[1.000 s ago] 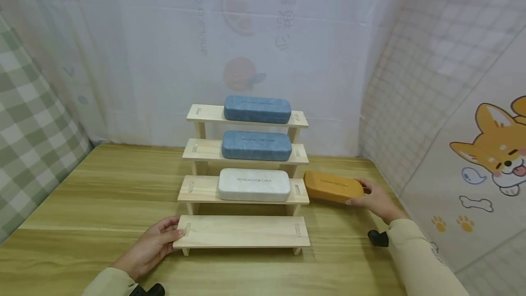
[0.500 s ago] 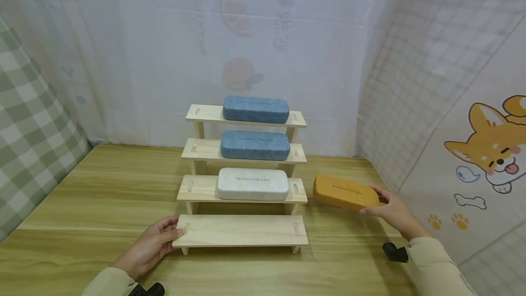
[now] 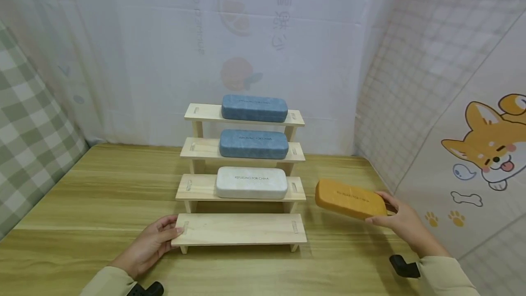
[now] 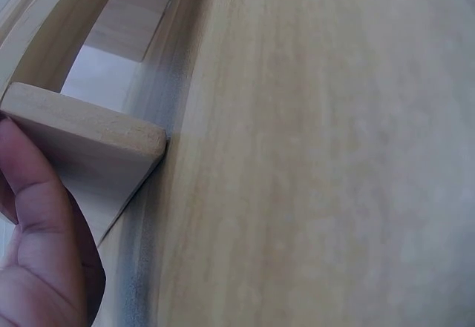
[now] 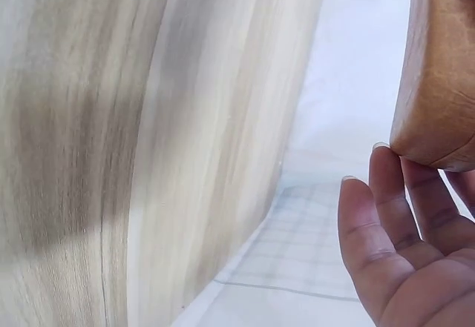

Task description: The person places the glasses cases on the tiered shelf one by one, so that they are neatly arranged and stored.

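A four-tier wooden stand (image 3: 242, 231) stands on the table, and my left hand (image 3: 149, 245) pinches the left end of its lowest tier, thumb on top. To the right of the stand, my right hand (image 3: 407, 223) holds an orange glasses case (image 3: 349, 199) by its right end. In the right wrist view this glasses case (image 5: 445, 67) is raised off the table, with fingers at its end. A white glasses case (image 3: 252, 182) lies on the second tier from the bottom. Above it, one blue glasses case (image 3: 254, 144) and another blue glasses case (image 3: 255, 108) lie on the upper tiers.
The wood-grain table (image 3: 102, 195) reaches to a pale curtain (image 3: 156, 58) behind the stand. A green checked cloth (image 3: 33, 127) hangs at the left. On the right is a white sheet (image 3: 435, 150) with a cartoon dog.
My right hand has carried the orange glasses case to the right and nearer to me, away from the stand. My left hand has kept its place on the lowest tier.
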